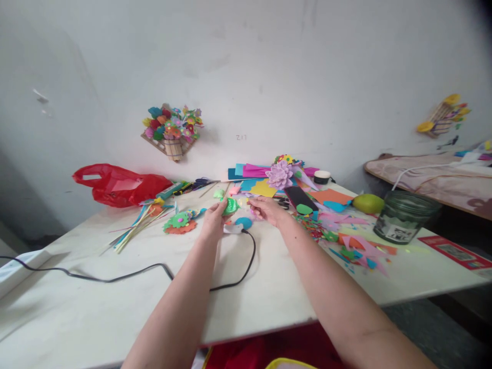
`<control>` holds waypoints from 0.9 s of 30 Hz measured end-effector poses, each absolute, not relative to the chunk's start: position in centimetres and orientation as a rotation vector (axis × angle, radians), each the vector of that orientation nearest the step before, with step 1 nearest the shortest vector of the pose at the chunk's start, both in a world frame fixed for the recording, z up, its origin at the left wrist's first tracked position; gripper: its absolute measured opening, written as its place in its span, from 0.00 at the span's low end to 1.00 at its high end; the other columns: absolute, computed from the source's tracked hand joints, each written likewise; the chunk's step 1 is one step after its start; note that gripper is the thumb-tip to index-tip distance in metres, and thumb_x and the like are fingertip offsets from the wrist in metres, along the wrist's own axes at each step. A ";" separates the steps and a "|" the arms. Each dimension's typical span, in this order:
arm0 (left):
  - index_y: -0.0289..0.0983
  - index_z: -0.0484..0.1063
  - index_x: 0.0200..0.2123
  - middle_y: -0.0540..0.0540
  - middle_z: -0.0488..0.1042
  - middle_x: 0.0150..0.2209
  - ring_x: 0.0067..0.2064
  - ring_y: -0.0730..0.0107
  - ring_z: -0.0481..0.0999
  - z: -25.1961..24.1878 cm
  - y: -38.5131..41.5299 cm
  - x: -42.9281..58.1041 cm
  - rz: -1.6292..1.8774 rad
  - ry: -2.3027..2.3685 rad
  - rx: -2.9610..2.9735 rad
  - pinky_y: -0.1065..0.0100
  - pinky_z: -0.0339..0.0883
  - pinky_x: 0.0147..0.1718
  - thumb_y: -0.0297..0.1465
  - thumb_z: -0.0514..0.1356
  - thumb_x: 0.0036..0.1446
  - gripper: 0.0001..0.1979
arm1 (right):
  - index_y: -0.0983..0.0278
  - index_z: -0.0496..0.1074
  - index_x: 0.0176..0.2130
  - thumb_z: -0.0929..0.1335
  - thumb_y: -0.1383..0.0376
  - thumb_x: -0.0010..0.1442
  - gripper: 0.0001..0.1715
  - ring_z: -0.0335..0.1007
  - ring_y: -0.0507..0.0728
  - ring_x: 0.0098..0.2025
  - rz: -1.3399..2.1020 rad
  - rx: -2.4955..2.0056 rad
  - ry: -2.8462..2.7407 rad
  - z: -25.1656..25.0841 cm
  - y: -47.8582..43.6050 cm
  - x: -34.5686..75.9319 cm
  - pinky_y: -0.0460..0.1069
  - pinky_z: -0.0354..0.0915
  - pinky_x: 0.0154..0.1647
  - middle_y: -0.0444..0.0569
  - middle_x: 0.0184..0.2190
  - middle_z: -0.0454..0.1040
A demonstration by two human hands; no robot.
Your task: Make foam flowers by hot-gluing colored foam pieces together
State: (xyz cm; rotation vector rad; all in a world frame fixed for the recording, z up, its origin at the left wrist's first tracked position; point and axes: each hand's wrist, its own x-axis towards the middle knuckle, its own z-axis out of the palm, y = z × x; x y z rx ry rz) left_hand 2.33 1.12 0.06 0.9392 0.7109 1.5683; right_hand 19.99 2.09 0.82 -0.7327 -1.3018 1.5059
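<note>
One bright-green piece (231, 206), glossy with pale highlights, pinched in the left hand (215, 214), right hand (268, 209) nearby (its grip unclear)

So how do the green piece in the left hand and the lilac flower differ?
The green piece is shiny bright green; the lilac flower is pale purple with layered petals. The left hand holds the green piece; the lilac flower sits by the coloured sheets. The green piece looks smaller than the lilac flower.
</note>
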 end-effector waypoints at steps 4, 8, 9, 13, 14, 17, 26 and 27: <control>0.30 0.73 0.27 0.45 0.73 0.27 0.29 0.73 0.72 0.0 1.1 2.4 1.559 0.717 0.968 0.70 0.70 0.31 0.38 0.67 0.37 0.17 | 0.68 0.67 0.25 0.72 0.60 0.41 0.15 0.54 0.44 0.15 1.529 -0.712 -1.361 1.3 1.4 19.7 0.41 0.46 0.12 0.39 0.17 0.63; 0.30 0.73 0.27 0.46 0.73 0.28 0.30 0.73 0.73 0.0 1.0 2.4 1.548 0.714 0.975 0.70 0.70 0.31 0.38 0.67 0.37 0.17 | 0.68 0.67 0.25 0.71 0.60 0.42 0.14 0.54 0.44 0.15 1.528 -0.698 -1.376 1.5 1.1 19.6 0.41 0.47 0.12 0.39 0.17 0.64; 0.30 0.73 0.27 0.46 0.73 0.28 0.29 0.73 0.73 0.0 1.0 2.4 1.550 0.714 0.969 0.70 0.70 0.31 0.38 0.67 0.37 0.17 | 0.68 0.67 0.25 0.71 0.60 0.42 0.14 0.54 0.44 0.15 1.532 -0.687 -1.369 1.6 1.1 19.6 0.42 0.47 0.12 0.40 0.18 0.64; 0.30 0.73 0.27 0.46 0.73 0.27 0.29 0.73 0.73 0.0 1.0 2.4 1.562 0.717 0.945 0.70 0.69 0.32 0.37 0.68 0.36 0.17 | 0.68 0.68 0.26 0.70 0.60 0.43 0.13 0.55 0.44 0.15 1.531 -0.653 -1.391 1.5 1.3 19.8 0.42 0.48 0.12 0.41 0.19 0.65; 0.30 0.73 0.27 0.46 0.73 0.27 0.29 0.73 0.73 0.0 1.0 2.4 1.563 0.716 0.945 0.70 0.69 0.32 0.37 0.68 0.37 0.17 | 0.68 0.67 0.26 0.70 0.60 0.43 0.13 0.54 0.44 0.15 1.517 -0.662 -1.414 1.4 1.3 19.8 0.42 0.48 0.12 0.41 0.18 0.65; 0.30 0.73 0.28 0.46 0.73 0.27 0.29 0.74 0.73 0.0 1.0 2.5 1.559 0.710 0.955 0.69 0.69 0.33 0.38 0.67 0.37 0.17 | 0.67 0.67 0.25 0.70 0.62 0.43 0.11 0.54 0.44 0.14 1.441 -0.722 -1.482 1.1 1.4 19.5 0.42 0.48 0.12 0.40 0.17 0.64; 0.30 0.74 0.30 0.43 0.75 0.30 0.33 0.70 0.74 0.1 1.0 2.7 1.547 0.800 1.064 0.69 0.70 0.35 0.40 0.65 0.40 0.18 | 0.66 0.64 0.20 0.68 0.64 0.43 0.08 0.50 0.44 0.11 1.242 -0.817 -1.419 1.9 1.7 20.6 0.41 0.45 0.11 0.37 0.10 0.59; 0.30 0.74 0.31 0.43 0.75 0.31 0.34 0.70 0.75 0.1 1.0 2.6 1.558 0.831 1.075 0.69 0.70 0.34 0.40 0.65 0.40 0.19 | 0.66 0.63 0.19 0.68 0.65 0.42 0.09 0.50 0.44 0.11 1.217 -0.830 -1.359 2.0 1.9 21.0 0.41 0.45 0.10 0.37 0.10 0.59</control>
